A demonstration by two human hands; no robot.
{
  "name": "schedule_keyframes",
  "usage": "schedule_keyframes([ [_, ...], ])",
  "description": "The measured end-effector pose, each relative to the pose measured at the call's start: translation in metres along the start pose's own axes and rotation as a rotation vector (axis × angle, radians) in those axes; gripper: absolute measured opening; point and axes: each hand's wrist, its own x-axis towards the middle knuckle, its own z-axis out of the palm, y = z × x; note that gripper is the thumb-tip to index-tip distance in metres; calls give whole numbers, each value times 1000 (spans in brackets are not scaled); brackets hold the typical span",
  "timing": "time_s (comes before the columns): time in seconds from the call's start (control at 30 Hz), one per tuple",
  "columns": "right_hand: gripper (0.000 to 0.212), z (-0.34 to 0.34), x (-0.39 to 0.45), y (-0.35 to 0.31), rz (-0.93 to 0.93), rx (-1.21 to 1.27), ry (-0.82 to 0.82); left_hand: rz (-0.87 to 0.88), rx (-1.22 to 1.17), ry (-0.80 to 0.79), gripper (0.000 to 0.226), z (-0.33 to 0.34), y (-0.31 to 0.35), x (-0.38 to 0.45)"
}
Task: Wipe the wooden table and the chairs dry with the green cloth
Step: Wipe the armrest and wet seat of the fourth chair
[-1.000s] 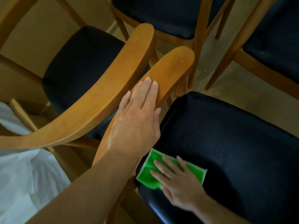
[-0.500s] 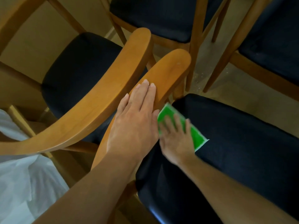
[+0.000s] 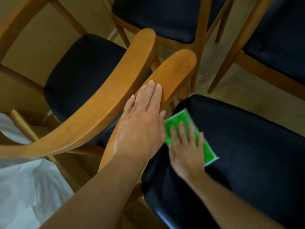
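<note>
The green cloth lies flat on the black padded seat of the nearest chair, close to the seat's far left corner. My right hand presses down on the cloth with its fingers spread, covering the cloth's middle. My left hand rests flat, palm down, on this chair's curved wooden rail, just left of the cloth. It holds nothing. The wooden table is not in sight.
A second chair with a curved wooden rail and black seat stands tight against the left side. Two more black-seated chairs stand behind. White sheeting lies at lower left. Tan floor shows between the chair legs.
My right hand has slid the green cloth from the seat's near left edge up to its far left corner, beside my left hand. My left hand has stayed on the rail.
</note>
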Motion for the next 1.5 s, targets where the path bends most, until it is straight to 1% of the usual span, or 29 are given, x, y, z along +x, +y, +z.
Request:
schedule_keyframes([
  [0.1, 61, 10, -72, -10, -307, 45, -152, 2, 8, -10, 58, -1, 0, 0],
  [0.17, 56, 8, -95, -2, -417, 62, -184, 2, 9, -24, 58, -2, 1, 1],
  [0.2, 52, 5, -98, 2, -428, 84, -177, -1, 9, -30, 58, -3, 1, 1],
  [0.23, 48, 0, -98, 4, -397, 128, -166, -3, 6, -34, 58, -4, 1, 1],
  [0.27, 42, -7, -93, 1, -314, 223, -149, -5, 4, -39, 58, -4, 1, 1],
  [0.3, 38, -16, -85, -4, -141, 416, -109, -7, 6, -43, 58, -5, 2, 1],
  [0.37, 43, -44, -56, -16, 398, 1043, -126, -8, 16, -48, 58, -6, 2, 1],
  [0.4, 43, -58, -39, -16, 599, 1338, -89, -8, 19, -48, 58, -7, 2, 0],
  [0.43, 39, -75, -21, -13, 689, 1591, -36, -9, 18, -47, 58, -7, 2, 0],
  [0.47, 35, -92, -3, -12, 667, 1782, 6, -10, 15, -48, 58, -7, 2, 0],
  [0.5, 33, -109, 14, -14, 584, 1927, 22, -9, 9, -51, 57, -7, 3, 0],
  [0.53, 34, -125, 29, -20, 481, 2005, 37, -6, 2, -57, 57, -7, 2, 0],
  [0.6, 45, -147, 52, -37, 378, 1959, 45, -6, -6, -67, 56, -6, 1, 1],
  [0.67, 50, -165, 72, -47, 395, 1840, 98, -7, -8, -63, 56, -6, -2, 0],
  [0.77, 50, -187, 104, -38, 448, 1687, 274, -2, -9, -54, 57, -4, -2, 1],
  [0.83, 50, -190, 109, -36, 438, 1636, 299, 5, -17, -58, 57, -4, -2, 1],
  [0.9, 48, -174, 85, -49, 418, 1647, 219, 7, -20, -63, 57, -6, -3, 1],
  [1.0, 28, -141, 22, -74, 417, 1688, -20, 22, 9, -63, 57, -5, -4, 0],
  [1.07, 31, -123, -4, -73, 392, 1635, -188, 8, -10, -38, 57, -3, -3, -1],
  [1.13, 34, -112, -15, -59, 412, 1657, -316, 11, -27, -12, 56, -1, -2, -1],
  [1.17, 36, -108, -18, -49, 468, 1672, -326, 18, -28, -2, 56, 0, -1, -2],
  [1.2, 38, -105, -20, -36, 542, 1676, -288, 21, -29, 5, 56, 0, -1, -2],
  [1.23, 38, -104, -21, -19, 612, 1650, -210, 21, -34, 11, 56, 1, -1, -2],
  [1.27, 36, -104, -21, 3, 652, 1587, -108, 21, -37, 15, 56, 1, -1, -2],
  [1.3, 31, -104, -21, 28, 646, 1461, 0, 21, -35, 20, 56, 1, -1, -2],
  [1.33, 27, -105, -21, 56, 587, 1265, 89, 21, -30, 23, 57, 2, 0, -3],
  [1.37, 26, -108, -18, 82, 499, 1016, 123, 20, -23, 27, 57, 2, 0, -3],
  [1.43, 34, -104, -11, 123, 337, 515, 40, 21, -10, 37, 57, 3, 0, -2],
  [1.5, 44, -86, -4, 136, 234, 215, -129, 25, -7, 54, 58, 4, 0, -1],
])
